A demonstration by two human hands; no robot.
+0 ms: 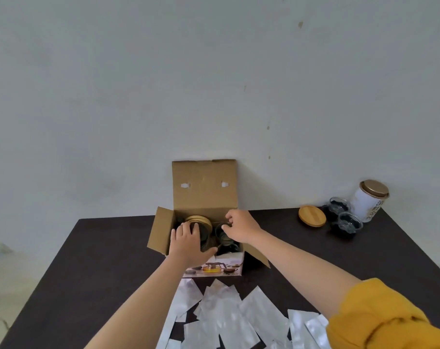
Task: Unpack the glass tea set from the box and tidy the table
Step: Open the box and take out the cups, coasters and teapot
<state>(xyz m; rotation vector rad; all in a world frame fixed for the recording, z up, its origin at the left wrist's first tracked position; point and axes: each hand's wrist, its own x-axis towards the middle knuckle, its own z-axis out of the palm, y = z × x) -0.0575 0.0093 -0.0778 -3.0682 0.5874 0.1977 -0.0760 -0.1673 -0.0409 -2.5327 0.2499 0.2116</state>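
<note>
An open cardboard box (pixel 204 187) stands on the dark table (pixel 100 260) against the wall, its lid flap upright. Inside sit a glass teapot with a bamboo lid (pixel 198 219) and a glass cup (pixel 222 236). My left hand (pixel 188 244) reaches into the box and grips the teapot's body from the near side. My right hand (pixel 241 226) is over the box's right half, fingers pinching the rim of the glass cup. Two glass cups (pixel 344 215) and a bamboo coaster (pixel 312 215) stand outside at the back right.
A white tin with a gold lid (pixel 368 200) stands in the far right corner. Several white plastic wrappers (pixel 229 316) lie scattered on the table's near edge. The box's side flaps (pixel 159 234) stick outward.
</note>
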